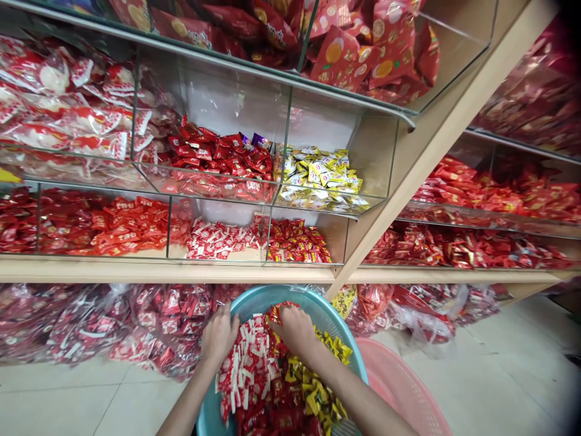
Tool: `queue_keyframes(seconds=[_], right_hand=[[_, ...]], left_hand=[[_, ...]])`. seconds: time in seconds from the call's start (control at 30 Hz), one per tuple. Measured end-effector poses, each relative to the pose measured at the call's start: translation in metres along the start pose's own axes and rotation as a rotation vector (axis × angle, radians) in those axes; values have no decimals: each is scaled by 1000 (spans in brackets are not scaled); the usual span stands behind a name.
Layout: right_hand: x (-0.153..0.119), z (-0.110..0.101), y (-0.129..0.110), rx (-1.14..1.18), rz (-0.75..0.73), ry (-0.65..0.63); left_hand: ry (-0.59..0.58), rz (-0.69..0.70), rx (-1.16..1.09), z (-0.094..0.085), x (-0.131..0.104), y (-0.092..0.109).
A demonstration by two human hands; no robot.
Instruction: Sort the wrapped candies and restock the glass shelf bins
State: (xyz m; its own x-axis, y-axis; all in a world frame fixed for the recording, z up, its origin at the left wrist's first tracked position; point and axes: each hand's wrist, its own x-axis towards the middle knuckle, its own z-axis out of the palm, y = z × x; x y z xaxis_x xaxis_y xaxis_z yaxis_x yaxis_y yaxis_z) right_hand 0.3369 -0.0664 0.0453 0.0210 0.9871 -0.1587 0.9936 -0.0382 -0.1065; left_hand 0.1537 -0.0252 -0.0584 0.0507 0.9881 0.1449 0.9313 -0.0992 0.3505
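Observation:
A teal basket [358, 357] holds red-and-white candies [247, 369], dark red packets [276, 412] and yellow packets [318, 387]. My left hand [219, 334] is at the basket's upper left rim, fingers bent over it; what they grip, if anything, is hard to make out. Inside the basket, near its far side, my right hand [294, 330] has its fingers down among small red packets [275, 315]. Its fingertips are partly hidden, so its hold on the packets is unclear.
Glass-fronted shelves [245, 271] of wrapped sweets stand ahead, with yellow-white packets [322, 172] in one compartment. Plastic bags of candy [167, 321] lie beneath on the tiled floor [59, 393]. A pink basket [408, 387] sits right of the teal one.

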Motion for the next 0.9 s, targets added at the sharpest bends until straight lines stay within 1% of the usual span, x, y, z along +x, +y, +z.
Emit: queue_keyframes(seconds=[0.07, 0.13, 0.2, 0.23, 0.27, 0.3, 0.33, 0.4, 0.47, 0.53, 0.63, 0.73, 0.9], right_hand=[[0, -35, -10, 54, -110, 80], [7, -69, -15, 136, -174, 191], [21, -98, -15, 173, -151, 347], [30, -110, -12, 171, -120, 410], [41, -118, -9, 155, -75, 447], [52, -124, -4, 128, -28, 457], [63, -128, 0, 95, 21, 440], [84, -130, 7, 29, 111, 355], [100, -128, 11, -6, 183, 259], [110, -124, 10, -6, 233, 193], [116, -116, 8, 15, 260, 143], [118, -109, 10, 32, 266, 132], [122, -106, 12, 45, 260, 97]], left_hand=[[2, 11, 14, 0, 0, -1], [6, 22, 21, 0, -1, -1], [-1, 19, 5, -1, -1, 0], [-10, 11, -10, -1, -1, 0], [-21, 2, -23, -1, -1, 0], [-27, -5, -34, -1, -1, 0], [-30, -8, -41, 0, -1, 0], [-22, -11, -41, 0, -1, -1], [-12, -7, -36, 1, -1, -2], [-8, -6, -33, 2, 0, -3], [-8, -4, -34, 3, 0, -4], [-15, -3, -27, 2, 0, -3], [-4, 2, 0, 1, -1, -2]])
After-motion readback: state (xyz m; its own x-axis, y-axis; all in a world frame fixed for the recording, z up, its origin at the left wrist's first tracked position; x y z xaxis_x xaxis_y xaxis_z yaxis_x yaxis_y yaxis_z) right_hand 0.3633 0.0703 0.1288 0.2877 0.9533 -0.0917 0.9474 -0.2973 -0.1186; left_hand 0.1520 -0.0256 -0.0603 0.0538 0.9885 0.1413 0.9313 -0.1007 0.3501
